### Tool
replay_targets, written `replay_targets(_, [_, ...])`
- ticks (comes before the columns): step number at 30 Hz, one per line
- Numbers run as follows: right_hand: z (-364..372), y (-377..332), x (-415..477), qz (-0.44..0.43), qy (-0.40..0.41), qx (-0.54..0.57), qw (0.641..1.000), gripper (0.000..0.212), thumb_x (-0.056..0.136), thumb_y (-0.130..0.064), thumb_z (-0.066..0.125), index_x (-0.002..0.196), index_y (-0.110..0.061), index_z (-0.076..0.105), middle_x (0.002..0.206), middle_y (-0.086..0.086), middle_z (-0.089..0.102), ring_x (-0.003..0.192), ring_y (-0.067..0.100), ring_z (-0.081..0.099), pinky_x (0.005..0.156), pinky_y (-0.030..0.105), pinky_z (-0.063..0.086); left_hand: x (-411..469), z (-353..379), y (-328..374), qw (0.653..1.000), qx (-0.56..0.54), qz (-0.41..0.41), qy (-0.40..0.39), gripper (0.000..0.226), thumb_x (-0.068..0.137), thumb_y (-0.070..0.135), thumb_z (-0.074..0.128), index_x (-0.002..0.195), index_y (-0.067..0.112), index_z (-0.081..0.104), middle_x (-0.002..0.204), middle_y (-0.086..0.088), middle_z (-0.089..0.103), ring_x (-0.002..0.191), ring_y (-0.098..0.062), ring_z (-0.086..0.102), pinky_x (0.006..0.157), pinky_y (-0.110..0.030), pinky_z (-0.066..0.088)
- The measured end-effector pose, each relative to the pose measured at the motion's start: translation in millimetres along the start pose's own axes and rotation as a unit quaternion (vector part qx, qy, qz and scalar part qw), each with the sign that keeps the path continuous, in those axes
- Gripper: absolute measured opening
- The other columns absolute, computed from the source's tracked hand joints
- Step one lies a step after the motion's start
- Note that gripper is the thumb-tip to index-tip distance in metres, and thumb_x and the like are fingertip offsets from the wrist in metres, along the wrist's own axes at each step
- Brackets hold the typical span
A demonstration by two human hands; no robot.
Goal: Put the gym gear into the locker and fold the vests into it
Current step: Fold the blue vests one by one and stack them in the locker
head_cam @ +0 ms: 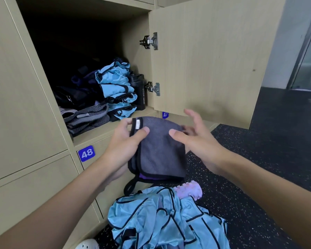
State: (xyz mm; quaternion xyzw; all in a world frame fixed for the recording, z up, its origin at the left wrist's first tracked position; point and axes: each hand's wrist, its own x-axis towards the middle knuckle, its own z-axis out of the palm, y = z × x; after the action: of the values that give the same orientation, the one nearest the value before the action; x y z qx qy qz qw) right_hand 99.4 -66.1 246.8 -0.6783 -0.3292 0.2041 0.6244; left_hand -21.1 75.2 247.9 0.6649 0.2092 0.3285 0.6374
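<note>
View from my head, looking down at the open locker and at both of my hands.

(a) My left hand pinched the folded grey towel at its upper left corner, thumb on top beside the white tag and fingers curled beneath the black-trimmed edge.

(b) My right hand was spread loosely. Its thumb lay flat on the towel's upper right part, and the fingers were held apart and nearly straight above the far edge. Whether any finger lay under the cloth could not be told.

(c) The towel hung in the air between my hands, in front of the locker's lower lip and above the floor, outside the compartment.

(d) Inside the locker, a stack of folded blue vests stood to the right. A black sport bottle stood upright just beside it, against the side wall. A grey knitted item lay at the front left, with a dark bag behind it.

(e) The locker door stood swung open to the right on two metal hinges.

(f) Below the towel, a heap of unfolded blue vests lay on the speckled floor, with a pink ridged roller resting on its upper edge.

(g) The blue number plate 48 marked the closed door beneath the open compartment.
</note>
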Motion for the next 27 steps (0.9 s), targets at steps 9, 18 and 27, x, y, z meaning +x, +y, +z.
replay_targets(9, [1.0, -1.6, -2.5, 0.026, 0.015, 0.119, 0.992, 0.064, 0.086, -0.002, 0.072, 0.124, -0.046, 0.046, 0.097, 0.016, 0.063, 0.083, 0.028, 0.069, 0.077, 0.043, 0.059, -6.7, -6.6, -0.8, 0.996, -0.074, -0.041, -0.019, 0.093, 0.088, 0.005, 0.072, 0.149, 0.052, 0.019, 0.122, 0.007, 0.068, 0.110, -0.014, 0.068, 0.094, -0.038, 0.056])
replay_targets(18, [-7.7, 2.6, 10.5, -0.009, -0.041, 0.076, 0.996, 0.047, 0.081, 0.001, 0.075, 0.120, -0.024, 0.067, 0.119, 0.007, 0.069, 0.103, 0.020, 0.069, 0.095, 0.037, 0.054, -8.1, -17.3, 2.5, 0.997, 0.048, -0.041, -0.052, 0.064, 0.070, -0.010, 0.081, 0.124, 0.020, 0.065, 0.116, -0.006, 0.069, 0.107, -0.023, 0.069, 0.097, -0.038, 0.055])
replay_targets(27, [21.8, -0.6, 59.0, -0.083, -0.096, -0.173, 0.977, 0.042, 0.080, -0.008, 0.078, 0.115, -0.023, 0.063, 0.108, -0.003, 0.069, 0.103, 0.013, 0.065, 0.095, 0.033, 0.052, 28.2, -53.3, 15.7, 0.964, 0.261, 0.044, 0.024, 0.035, 0.069, 0.009, 0.087, 0.099, 0.021, 0.072, 0.089, -0.002, 0.074, 0.080, -0.017, 0.071, 0.072, -0.031, 0.059])
